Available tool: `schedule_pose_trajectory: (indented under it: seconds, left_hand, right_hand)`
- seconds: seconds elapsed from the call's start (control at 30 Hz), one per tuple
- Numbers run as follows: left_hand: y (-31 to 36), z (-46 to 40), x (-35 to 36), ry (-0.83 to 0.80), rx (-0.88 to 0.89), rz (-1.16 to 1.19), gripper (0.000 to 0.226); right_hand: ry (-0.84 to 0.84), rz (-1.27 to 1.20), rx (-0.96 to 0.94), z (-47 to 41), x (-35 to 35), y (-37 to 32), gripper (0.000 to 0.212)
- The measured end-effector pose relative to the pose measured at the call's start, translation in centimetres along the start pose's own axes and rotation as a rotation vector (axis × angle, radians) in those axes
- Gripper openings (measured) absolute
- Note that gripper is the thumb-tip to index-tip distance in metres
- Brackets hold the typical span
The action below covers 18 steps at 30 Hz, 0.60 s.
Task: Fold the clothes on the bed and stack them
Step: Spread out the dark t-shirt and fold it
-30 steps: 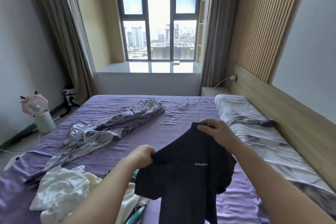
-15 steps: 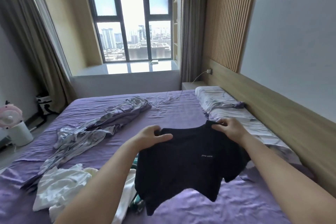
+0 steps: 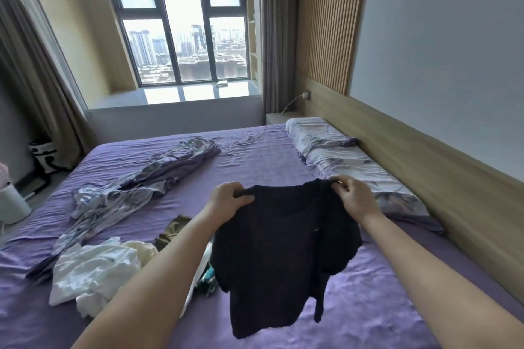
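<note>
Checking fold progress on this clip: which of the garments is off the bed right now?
The black T-shirt, held up by its shoulders in the left hand and right hand. The white garment and olive garment lie crumpled on the purple sheet.

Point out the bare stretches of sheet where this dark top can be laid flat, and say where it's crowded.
Bare sheet lies right of the dark top, along the pillows, and across the middle between the pillows and the rumpled floral cover. The near left is crowded: white clothes, an olive garment. Left hand and right hand hold the top up.
</note>
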State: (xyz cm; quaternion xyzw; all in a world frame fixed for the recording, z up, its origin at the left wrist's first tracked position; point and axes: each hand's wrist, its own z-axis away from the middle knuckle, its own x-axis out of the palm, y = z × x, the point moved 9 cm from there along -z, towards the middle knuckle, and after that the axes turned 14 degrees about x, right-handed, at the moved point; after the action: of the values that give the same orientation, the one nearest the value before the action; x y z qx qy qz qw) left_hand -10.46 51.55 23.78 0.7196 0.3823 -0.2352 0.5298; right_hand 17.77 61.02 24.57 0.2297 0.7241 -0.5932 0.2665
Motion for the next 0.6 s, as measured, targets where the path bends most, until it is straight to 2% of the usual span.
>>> schedule_pose_trajectory:
  seconds: [0.07,0.17,0.37,0.43,0.6]
  left_hand:
    - [0.7,0.4,-0.2,0.031,0.002,-0.054,0.034]
    - [1.3,1.3,-0.4,0.070,-0.032,-0.161,0.024]
    - [3.7,3.7,-0.1,0.131,-0.044,-0.232,0.032]
    - [4.8,4.6,-0.2,0.178,-0.056,-0.256,0.034]
    - [7.2,7.3,0.5,0.176,-0.087,-0.265,0.040]
  right_hand:
    - [0.039,0.030,-0.061,0.9,-0.8,-0.7,0.018]
    - [0.093,0.054,-0.151,2.2,-2.3,-1.3,0.018]
    - [0.070,0.181,-0.237,4.2,-4.3,-0.2,0.019]
    - [0.059,0.194,-0.261,4.7,-4.9,0.3,0.020]
    - [0.032,0.181,-0.302,6.1,-6.0,1.4,0.020]
